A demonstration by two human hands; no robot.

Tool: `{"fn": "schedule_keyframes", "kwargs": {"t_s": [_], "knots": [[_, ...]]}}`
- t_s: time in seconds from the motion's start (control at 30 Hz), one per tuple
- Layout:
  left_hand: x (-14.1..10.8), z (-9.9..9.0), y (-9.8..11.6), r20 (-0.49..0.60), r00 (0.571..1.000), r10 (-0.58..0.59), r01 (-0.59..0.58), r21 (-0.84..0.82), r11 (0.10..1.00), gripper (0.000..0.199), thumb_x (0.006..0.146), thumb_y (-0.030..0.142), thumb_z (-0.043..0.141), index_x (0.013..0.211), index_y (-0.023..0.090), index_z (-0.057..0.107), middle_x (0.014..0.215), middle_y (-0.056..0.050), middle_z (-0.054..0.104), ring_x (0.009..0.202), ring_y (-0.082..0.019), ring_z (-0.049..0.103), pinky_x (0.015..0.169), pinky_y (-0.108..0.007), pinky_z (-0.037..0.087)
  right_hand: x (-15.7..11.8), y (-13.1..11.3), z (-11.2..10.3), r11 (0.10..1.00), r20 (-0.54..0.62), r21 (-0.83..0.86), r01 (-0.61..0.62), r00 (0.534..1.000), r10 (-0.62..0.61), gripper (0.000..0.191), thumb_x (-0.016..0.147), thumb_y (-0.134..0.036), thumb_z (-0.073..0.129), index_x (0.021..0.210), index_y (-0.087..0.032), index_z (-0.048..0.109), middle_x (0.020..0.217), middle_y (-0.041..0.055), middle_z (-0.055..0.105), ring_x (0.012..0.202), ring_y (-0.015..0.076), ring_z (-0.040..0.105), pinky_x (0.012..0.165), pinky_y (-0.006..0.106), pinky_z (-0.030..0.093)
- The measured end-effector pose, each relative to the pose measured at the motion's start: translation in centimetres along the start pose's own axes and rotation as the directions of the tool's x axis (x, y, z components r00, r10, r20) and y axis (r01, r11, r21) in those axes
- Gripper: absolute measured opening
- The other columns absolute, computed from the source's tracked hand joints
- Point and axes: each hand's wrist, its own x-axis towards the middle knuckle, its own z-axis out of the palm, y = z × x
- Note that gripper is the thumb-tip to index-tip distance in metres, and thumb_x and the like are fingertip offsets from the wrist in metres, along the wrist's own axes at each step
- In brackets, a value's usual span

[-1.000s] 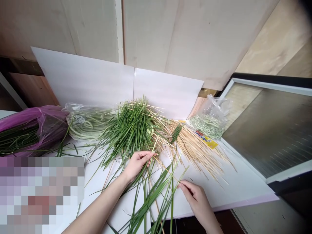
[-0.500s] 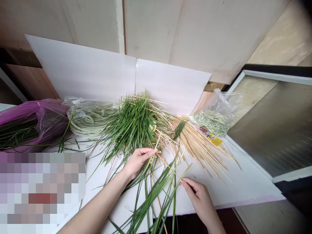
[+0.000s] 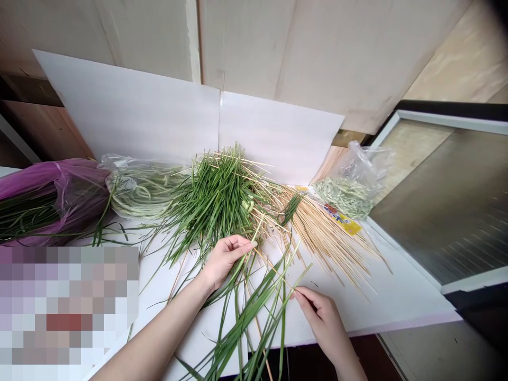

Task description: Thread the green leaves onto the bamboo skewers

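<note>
Between my two hands runs a thin bamboo skewer (image 3: 271,266), slanting down to the right. Several long green chives (image 3: 254,312) cross it, pale stem ends up and leaves hanging over the table's front edge; they appear threaded on it. My left hand (image 3: 228,259) is closed in a pinch at the skewer's upper left part, with a chive stem beside the thumb. My right hand (image 3: 321,315) pinches the lower right part, thumb against forefinger. Behind my left hand lies a big heap of chives (image 3: 222,196). Loose skewers (image 3: 321,238) fan out to its right.
Left of the heap are a clear bag of pale stems (image 3: 146,193) and a purple bag (image 3: 79,180) with greens. A clear bag (image 3: 349,185) of pale green pieces stands at the back right. White boards (image 3: 278,137) lean against the wall. A framed pane (image 3: 444,201) borders the right side.
Both hands keep their pinch on the skewer and have hardly moved. The view has shifted very slightly.
</note>
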Motion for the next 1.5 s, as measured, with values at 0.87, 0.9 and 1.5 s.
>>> {"fn": "schedule_keyframes", "kwargs": {"t_s": [0.87,0.9,1.5], "knots": [[-0.7,0.9,-0.4,0.081,0.988,-0.131,0.128,0.036,0.991,0.026,0.056,0.028,0.090,0.062,0.013,0.070,0.059,-0.002,0.066,0.056,-0.010,0.056,0.061,-0.025,0.043,0.0,-1.2,1.1,0.999,0.027,0.035,-0.012,1.000,0.011,0.037,0.100,-0.044,0.042,0.074,-0.020,0.052,0.066,-0.0015,0.038,0.061,0.0163,0.035,0.053,0.026,0.029],[-0.8,1.1,-0.7,0.098,0.985,-0.140,0.135,0.054,0.989,0.027,0.056,0.029,0.090,0.062,0.013,0.070,0.059,-0.002,0.067,0.056,-0.011,0.056,0.061,-0.025,0.043,0.0,-1.3,1.3,0.999,0.019,0.038,-0.010,1.000,0.009,0.037,0.100,-0.044,0.043,0.074,-0.020,0.054,0.066,-0.0013,0.039,0.061,0.0163,0.036,0.053,0.026,0.029],[1.9,1.8,3.9,0.408,0.912,-0.024,-0.265,0.635,0.725,0.019,0.076,0.022,0.065,0.090,0.022,0.078,0.082,-0.006,0.072,0.071,-0.020,0.062,0.068,-0.030,0.046,-0.4,-0.2,-1.6,0.986,-0.206,0.169,-0.011,0.977,0.046,0.036,0.094,-0.050,0.052,0.079,-0.019,0.062,0.061,-0.0028,0.038,0.054,0.0136,0.035,0.047,0.024,0.031]]}}
